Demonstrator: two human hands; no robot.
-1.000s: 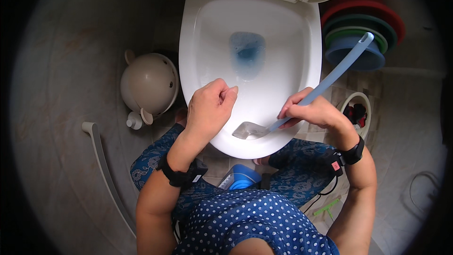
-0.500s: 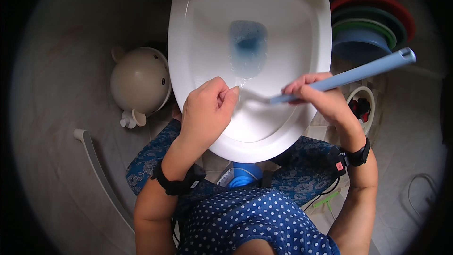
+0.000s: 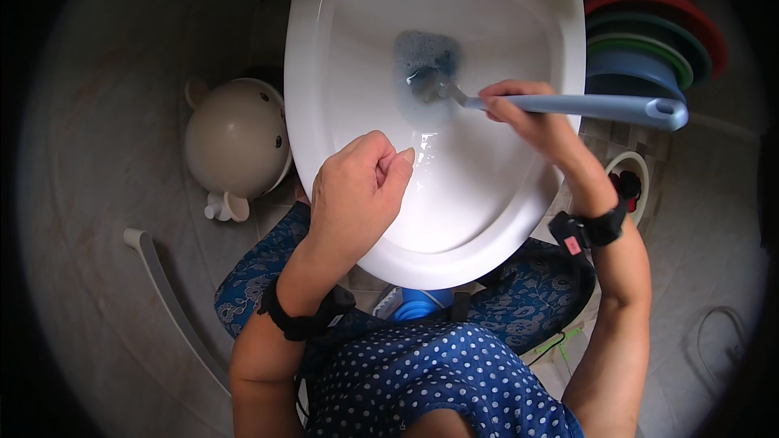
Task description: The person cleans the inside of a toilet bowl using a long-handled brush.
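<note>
A white toilet bowl point(image 3: 312, 89) stands in front of me, with bluish, bubbly water point(image 3: 422, 49) at its bottom. My right hand point(image 3: 531, 122) grips a toilet brush point(image 3: 600, 108) by its light blue handle, held nearly level over the right side of the bowl. The brush's head reaches the water and is partly hidden there. My left hand point(image 3: 357, 186) is closed in a fist above the near left part of the bowl; nothing shows in it. Both wrists wear black bands.
Nested basins point(image 3: 649, 40) in red, green and blue stand right of the toilet. A beige animal-shaped bin point(image 3: 235, 138) sits to its left. A white oval container point(image 3: 637, 170) with dark and red items is by my right forearm. A blue object point(image 3: 419, 302) shows below the bowl.
My right hand has moved forward, carrying the brush head from the near part of the bowl into the water. The handle has swung closer to level. My left hand stays nearly still.
</note>
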